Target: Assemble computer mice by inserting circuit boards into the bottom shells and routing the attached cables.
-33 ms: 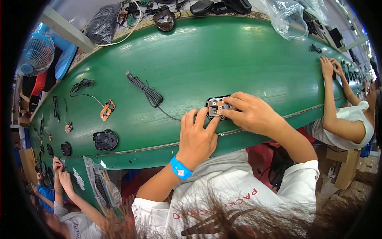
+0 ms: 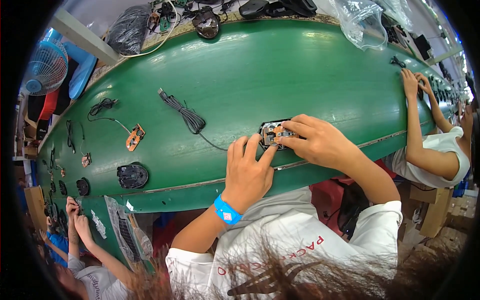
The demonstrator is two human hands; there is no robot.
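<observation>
A black mouse base (image 2: 265,131) with an orange circuit board (image 2: 274,134) in it lies on the green belt (image 2: 280,70) in front of me. My left hand (image 2: 247,172), with a blue wristband (image 2: 227,210), rests on the belt, its fingertips pressed against the base's near left side. My right hand (image 2: 320,142) reaches in from the right and pinches the board with thumb and fingers. A grey coiled cable (image 2: 187,116) runs from the base up to the left.
Further left on the belt are a black mouse shell (image 2: 132,176) and another orange board with cable (image 2: 135,137). A co-worker's hands (image 2: 415,82) work at the right, another person's hands (image 2: 75,215) at the lower left. A blue fan (image 2: 46,60) and plastic bags (image 2: 362,22) lie beyond the belt.
</observation>
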